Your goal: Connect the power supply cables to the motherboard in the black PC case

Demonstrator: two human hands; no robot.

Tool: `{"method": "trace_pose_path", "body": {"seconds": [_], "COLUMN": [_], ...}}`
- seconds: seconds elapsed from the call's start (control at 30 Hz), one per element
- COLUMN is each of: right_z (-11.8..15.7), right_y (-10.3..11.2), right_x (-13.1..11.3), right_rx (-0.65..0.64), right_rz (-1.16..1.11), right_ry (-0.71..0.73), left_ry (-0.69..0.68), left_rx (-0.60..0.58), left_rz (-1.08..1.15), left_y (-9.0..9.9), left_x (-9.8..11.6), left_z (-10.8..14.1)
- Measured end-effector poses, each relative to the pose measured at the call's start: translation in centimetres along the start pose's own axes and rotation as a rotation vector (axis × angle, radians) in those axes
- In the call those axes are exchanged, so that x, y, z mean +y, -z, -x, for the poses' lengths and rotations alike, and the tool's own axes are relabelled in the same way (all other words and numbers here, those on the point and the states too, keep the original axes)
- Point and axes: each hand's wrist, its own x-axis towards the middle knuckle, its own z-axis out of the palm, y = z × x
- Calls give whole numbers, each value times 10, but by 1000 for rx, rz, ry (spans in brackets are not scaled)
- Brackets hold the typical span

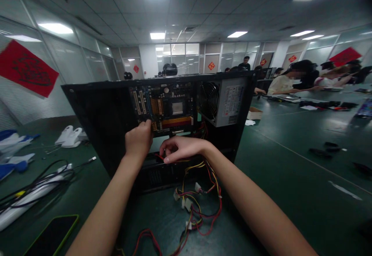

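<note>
An open black computer case (99, 120) stands before me on the green table, its inside facing me. My left hand (138, 141) is closed in a fist at the lower left edge of the motherboard (165, 106); what its fingers grip is hidden. My right hand (184, 147) reaches in below the board with fingers curled down beside thin red and black wires, and I cannot make out what is in them. The power supply (232, 101) with its fan sits at the upper right. From it, a bundle of coloured cables (217, 194) with white plugs hangs onto the table.
Left of the case lie a phone (52, 236) with a green edge, a white power strip (35, 198) with black cords, and white plastic pieces (69, 135). To the right are a small cardboard box (255, 113) and dark small parts (319, 153). Other people sit farther back.
</note>
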Motion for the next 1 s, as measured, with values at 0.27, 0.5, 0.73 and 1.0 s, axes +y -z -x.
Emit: {"method": "trace_pose_path", "body": {"seconds": [0.27, 0.5, 0.73, 1.0], "right_z": [-5, -8, -4, -1], "right_y": [2, 4, 3, 4], "right_x": [4, 1, -8, -13], "right_rx": [75, 545, 701, 801], "right_rz": [114, -222, -396, -548], "right_ry": [-88, 42, 334, 366], "left_ry": [50, -17, -39, -294], "left_rx": [-25, 36, 61, -167], "left_rz": [242, 690, 942, 928], "left_y": [-7, -19, -20, -22], "left_x": [1, 0, 1, 5], "left_z": [3, 1, -1, 4]}}
